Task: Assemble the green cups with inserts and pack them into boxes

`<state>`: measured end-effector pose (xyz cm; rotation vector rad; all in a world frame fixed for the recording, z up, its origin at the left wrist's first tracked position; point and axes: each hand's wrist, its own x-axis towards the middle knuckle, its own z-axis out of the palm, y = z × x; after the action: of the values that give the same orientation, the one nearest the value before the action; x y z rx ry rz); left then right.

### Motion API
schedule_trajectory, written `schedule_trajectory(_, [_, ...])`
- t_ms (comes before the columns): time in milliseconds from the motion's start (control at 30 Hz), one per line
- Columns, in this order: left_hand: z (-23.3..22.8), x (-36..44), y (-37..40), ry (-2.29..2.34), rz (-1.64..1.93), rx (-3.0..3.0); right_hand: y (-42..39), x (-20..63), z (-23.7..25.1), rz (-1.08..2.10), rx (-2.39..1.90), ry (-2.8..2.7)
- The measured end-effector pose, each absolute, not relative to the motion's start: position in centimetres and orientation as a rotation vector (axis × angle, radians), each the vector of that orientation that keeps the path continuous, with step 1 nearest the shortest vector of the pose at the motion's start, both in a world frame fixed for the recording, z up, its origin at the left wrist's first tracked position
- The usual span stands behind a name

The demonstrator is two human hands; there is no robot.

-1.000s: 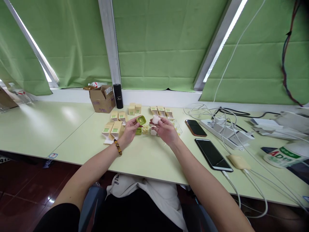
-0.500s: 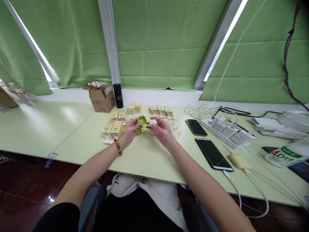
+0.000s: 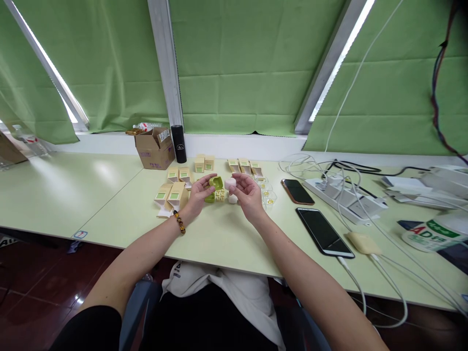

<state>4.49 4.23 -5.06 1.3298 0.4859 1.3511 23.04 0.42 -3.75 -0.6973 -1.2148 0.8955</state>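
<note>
The left hand (image 3: 197, 195) grips a small green case (image 3: 216, 183) between thumb and fingers, raised just above the table (image 3: 219, 234). The right hand (image 3: 248, 195) pinches a small white piece (image 3: 230, 183) at its fingertips, just beside the case at its 3 o'clock. Small cream boxes (image 3: 171, 194) stand at 9 o'clock of the left hand. At 3 o'clock of the right hand, well apart, lie two phones (image 3: 323, 231). A cardboard box (image 3: 155, 148) sits at 11 o'clock.

Green table (image 3: 226, 239) w/ small boxes (image 3: 174, 195), phones (image 3: 323, 231), power strip (image 3: 343, 197).
</note>
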Motion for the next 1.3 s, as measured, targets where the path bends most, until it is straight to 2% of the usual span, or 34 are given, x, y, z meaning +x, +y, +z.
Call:
schedule_trajectory(967, [-4.5, 5.0, 3.2, 0.809, 1.436, 1.789, 0.5, 22.7, -4.0, 0.846, -0.823, -1.241])
schedule_trajectory(1300, [-5.2, 5.4, 3.4, 0.681, 1.486, 1.738, 0.4, 22.1, -4.3, 0.85, -0.818, -1.272])
